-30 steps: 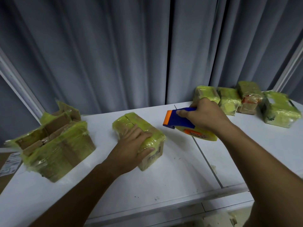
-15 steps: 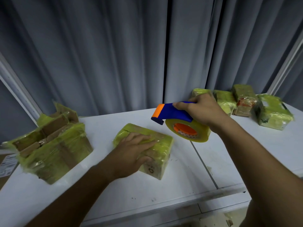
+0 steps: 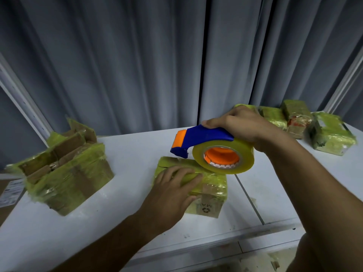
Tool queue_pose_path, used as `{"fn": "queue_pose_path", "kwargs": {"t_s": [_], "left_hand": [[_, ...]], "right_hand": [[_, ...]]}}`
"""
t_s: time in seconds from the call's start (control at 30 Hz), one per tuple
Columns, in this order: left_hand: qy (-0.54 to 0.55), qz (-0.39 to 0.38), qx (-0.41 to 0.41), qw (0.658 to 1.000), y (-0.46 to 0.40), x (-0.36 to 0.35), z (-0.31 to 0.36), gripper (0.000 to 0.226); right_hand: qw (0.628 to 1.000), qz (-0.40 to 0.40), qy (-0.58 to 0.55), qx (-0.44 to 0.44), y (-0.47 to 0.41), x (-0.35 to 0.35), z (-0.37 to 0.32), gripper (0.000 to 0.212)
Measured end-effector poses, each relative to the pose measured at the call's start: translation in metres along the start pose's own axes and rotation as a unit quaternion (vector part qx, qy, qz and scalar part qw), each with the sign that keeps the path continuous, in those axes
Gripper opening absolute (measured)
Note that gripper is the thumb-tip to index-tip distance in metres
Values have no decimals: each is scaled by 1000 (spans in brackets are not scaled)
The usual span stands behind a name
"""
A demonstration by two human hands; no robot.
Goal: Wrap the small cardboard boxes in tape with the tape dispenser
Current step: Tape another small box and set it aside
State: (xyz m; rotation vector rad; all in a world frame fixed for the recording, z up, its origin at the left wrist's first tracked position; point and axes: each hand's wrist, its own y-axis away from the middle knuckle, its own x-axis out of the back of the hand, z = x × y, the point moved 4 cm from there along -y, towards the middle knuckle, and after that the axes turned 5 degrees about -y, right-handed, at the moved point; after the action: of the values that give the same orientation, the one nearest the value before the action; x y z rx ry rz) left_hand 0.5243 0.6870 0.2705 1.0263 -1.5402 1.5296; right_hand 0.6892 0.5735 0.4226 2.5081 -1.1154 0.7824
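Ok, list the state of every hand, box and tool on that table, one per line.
Left hand: flat on the small box.
Small box: closed, partly taped.
Right hand: grips the tape dispenser.
Tape dispenser: raised, roll near box top.
Large box: flaps open, taped.
Four far boxes: wrapped.

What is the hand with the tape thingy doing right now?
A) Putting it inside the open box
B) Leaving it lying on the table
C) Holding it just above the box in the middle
C: the right hand grips the tape dispenser over the middle box, which the left hand presses down.
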Motion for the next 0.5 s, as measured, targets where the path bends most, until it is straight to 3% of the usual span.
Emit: {"fn": "queue_pose_path", "kwargs": {"t_s": [0.27, 0.5], "left_hand": [[-40, 11, -14, 999, 14, -1, 13, 65], [-33, 36, -16, 999, 22, -5, 12, 50]], "right_hand": [[999, -40, -30, -2, -5, -20, -4, 35], [997, -65, -49, -7, -8, -33, -11, 34]]}}
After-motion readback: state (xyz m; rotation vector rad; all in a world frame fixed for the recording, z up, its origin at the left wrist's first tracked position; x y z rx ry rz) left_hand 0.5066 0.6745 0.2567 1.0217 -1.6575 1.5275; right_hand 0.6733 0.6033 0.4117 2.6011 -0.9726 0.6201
